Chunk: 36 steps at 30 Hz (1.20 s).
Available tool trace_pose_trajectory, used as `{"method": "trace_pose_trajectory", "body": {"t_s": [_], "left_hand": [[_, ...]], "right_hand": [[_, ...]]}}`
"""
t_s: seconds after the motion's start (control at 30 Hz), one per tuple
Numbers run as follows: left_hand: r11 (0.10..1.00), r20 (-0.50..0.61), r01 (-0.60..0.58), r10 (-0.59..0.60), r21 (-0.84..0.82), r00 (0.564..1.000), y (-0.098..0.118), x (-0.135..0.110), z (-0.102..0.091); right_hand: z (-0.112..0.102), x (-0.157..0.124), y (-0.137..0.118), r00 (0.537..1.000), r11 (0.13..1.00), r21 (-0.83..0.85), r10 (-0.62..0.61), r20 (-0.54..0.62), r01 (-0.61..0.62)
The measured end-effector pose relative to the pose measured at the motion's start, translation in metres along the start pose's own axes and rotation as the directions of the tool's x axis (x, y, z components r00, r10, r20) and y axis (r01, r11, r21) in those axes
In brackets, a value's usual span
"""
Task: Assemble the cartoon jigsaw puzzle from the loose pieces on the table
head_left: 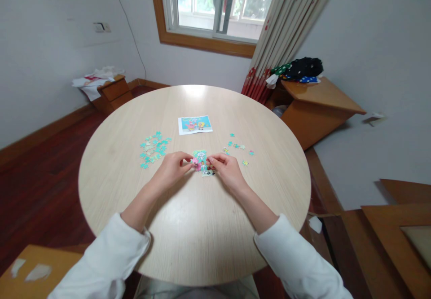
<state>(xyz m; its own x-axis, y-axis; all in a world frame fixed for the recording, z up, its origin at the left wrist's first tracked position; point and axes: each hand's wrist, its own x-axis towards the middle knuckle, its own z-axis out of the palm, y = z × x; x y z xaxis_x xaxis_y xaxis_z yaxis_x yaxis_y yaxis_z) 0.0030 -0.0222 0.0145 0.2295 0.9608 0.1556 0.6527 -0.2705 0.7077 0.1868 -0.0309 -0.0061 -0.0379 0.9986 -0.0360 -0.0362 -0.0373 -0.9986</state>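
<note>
A partly assembled jigsaw puzzle (201, 155) lies on the round table, with a pale cartoon figure on a teal ground. At its left edge, my left hand (173, 168) pinches a pink puzzle piece (195, 160) between thumb and fingertips. My right hand (228, 169) is closed at the opposite edge, thumb and forefinger pinching a puzzle piece there. The fingers partly cover that piece, and I cannot tell whether it is loose or joined. Just beyond the puzzle lies a printed reference picture (195, 125) with pink and yellow cartoon characters.
Many loose teal pieces (154, 148) are spread left of my hands. Several more pieces (236, 146) lie to the right. The pale wooden table (202, 231) has a rounded edge. Behind it stand a window, a curtain (286, 16) and a wooden cabinet (316, 110) with cloths on top.
</note>
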Motion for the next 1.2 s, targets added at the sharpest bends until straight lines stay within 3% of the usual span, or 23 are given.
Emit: {"method": "trace_pose_trajectory", "body": {"t_s": [0.07, 0.17, 0.3, 0.63, 0.9, 1.2], "left_hand": [[1.0, 0.083, 0.013, -0.014, 0.008, 0.996, -0.001, 0.0, -0.002], [0.999, 0.165, 0.008, -0.014, 0.035, 0.986, -0.002, 0.0, -0.002], [0.995, 0.226, -0.015, -0.008, 0.101, 0.974, -0.004, 0.0, 0.001], [0.972, 0.253, -0.015, -0.047, 0.235, 0.966, -0.004, 0.0, 0.002], [0.97, 0.257, 0.008, -0.072, 0.242, 0.964, -0.002, 0.0, 0.004], [0.96, 0.246, -0.033, -0.038, 0.277, 0.969, -0.007, 0.001, 0.008]], "right_hand": [[-0.002, 0.0, 0.002, 0.991, 0.974, -0.185, -0.13, 0.001, 0.128], [-0.002, -0.002, 0.006, 0.95, 0.854, -0.421, -0.302, 0.079, 0.307], [-0.001, -0.004, 0.013, 0.899, 0.719, -0.545, -0.391, 0.197, 0.432], [0.001, -0.004, 0.021, 0.861, 0.573, -0.645, -0.37, 0.348, 0.507], [0.004, -0.005, 0.023, 0.859, 0.467, -0.724, -0.341, 0.382, 0.508], [0.005, -0.007, 0.019, 0.875, 0.421, -0.769, -0.284, 0.392, 0.481]]}}
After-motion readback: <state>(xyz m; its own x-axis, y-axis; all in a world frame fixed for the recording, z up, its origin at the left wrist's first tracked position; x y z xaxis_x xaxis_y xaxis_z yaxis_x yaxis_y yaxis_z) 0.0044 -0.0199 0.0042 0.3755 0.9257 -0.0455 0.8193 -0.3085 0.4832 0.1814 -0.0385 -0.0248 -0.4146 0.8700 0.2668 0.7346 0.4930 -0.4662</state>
